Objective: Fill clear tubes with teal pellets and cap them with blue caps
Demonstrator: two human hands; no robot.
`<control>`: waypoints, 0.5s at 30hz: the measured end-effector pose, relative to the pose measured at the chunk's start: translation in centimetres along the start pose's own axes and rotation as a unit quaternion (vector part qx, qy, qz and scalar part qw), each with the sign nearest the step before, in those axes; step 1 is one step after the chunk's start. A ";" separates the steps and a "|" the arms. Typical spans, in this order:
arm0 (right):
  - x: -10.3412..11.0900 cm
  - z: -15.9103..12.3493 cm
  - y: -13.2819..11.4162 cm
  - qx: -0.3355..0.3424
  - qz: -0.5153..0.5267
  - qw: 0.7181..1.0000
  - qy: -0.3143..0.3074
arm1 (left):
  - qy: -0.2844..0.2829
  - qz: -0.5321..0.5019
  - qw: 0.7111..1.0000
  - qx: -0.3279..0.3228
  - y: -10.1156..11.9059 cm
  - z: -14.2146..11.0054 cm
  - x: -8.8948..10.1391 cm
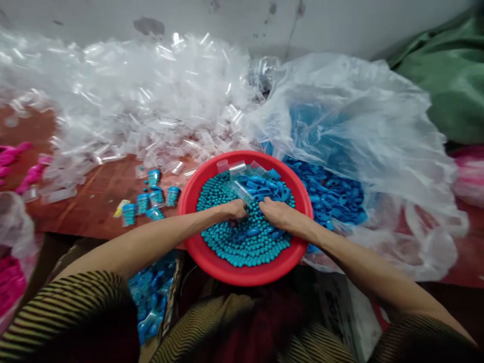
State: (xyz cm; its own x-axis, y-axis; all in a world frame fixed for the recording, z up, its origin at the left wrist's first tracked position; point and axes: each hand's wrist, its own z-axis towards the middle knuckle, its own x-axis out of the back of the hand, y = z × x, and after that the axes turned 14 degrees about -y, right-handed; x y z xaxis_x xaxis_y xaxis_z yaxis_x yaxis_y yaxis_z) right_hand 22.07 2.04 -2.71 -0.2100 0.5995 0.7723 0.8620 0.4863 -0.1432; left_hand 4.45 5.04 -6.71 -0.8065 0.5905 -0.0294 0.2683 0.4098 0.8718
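Note:
A red basin [245,278] is filled with turquoise beads [245,254]. My left hand [237,210] is in the basin over the beads, its fingers curled closed; what they hold is hidden. Facing it, my right hand [278,214] reaches in from the right with fingers bent down at the beads, and I cannot make out what is in them. Blue plastic pieces [264,187] lie heaped just beyond both hands. A clear tube [242,190] leans beside my left hand, and a few more rest along the far inner side of the basin.
Several bead-filled clear cups [142,203] stand left of the basin on the red table [102,201]. Behind them spreads a big pile of clear tubes [151,101]. On the right, a plastic bag [397,126] spills blue pieces [333,194]. An open box below holds blue items [153,295].

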 end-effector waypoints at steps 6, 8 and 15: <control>1.5 -1.1 1.4 -0.018 0.209 0.975 0.072 | -0.192 -0.034 0.978 0.071 2.6 -0.3 0.8; 1.4 -1.1 1.7 -0.016 0.332 0.940 0.079 | -0.208 -0.074 0.973 0.069 3.0 -0.7 1.4; 0.7 -0.5 1.8 0.025 0.507 0.858 0.080 | -0.190 -0.060 0.978 0.060 2.9 -1.6 1.5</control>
State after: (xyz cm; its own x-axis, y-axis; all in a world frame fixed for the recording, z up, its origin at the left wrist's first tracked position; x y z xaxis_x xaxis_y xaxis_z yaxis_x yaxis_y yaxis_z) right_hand 23.68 3.05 -2.13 0.7051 0.6376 0.3104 0.5434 -0.2046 -0.8142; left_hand 3.14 6.00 -3.44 -0.5879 0.7398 -0.3271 0.2630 0.5572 0.7876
